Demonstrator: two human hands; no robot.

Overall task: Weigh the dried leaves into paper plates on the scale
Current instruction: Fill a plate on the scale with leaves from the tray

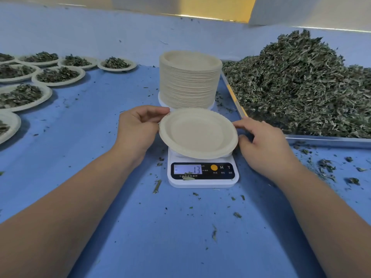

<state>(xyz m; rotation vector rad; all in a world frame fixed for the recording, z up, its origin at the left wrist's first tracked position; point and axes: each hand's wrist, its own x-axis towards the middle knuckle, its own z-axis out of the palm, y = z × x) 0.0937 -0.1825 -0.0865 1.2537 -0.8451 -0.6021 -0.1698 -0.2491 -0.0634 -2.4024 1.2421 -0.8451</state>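
One empty paper plate point(197, 133) is held just above or on the platform of one white kitchen scale point(202, 181), at the centre of the view; whether it rests fully cannot be told. Its rim is pinched at 9 o'clock between the thumb and fingers of the left hand point(138, 127). At 3 o'clock it is lightly gripped by the curled fingers of the right hand point(265, 145).

A minus sign and 13 are shown on the display point(187, 169), so the plate is probably not yet bearing down. For a good reading, the plate should be centred and laid flat. Both hands should then be lifted clear, and the display checked for zero before leaves are added.

At 12 o'clock from the scale, one tall stack of paper plates point(189, 81) is seen. At 2 o'clock, one metal tray point(329, 141) is heaped with dried leaves point(301, 83). At 10 o'clock, eight filled plates point(58, 76) are counted, some cut off by the frame edge. Leaf crumbs are scattered over the blue table point(160, 227).
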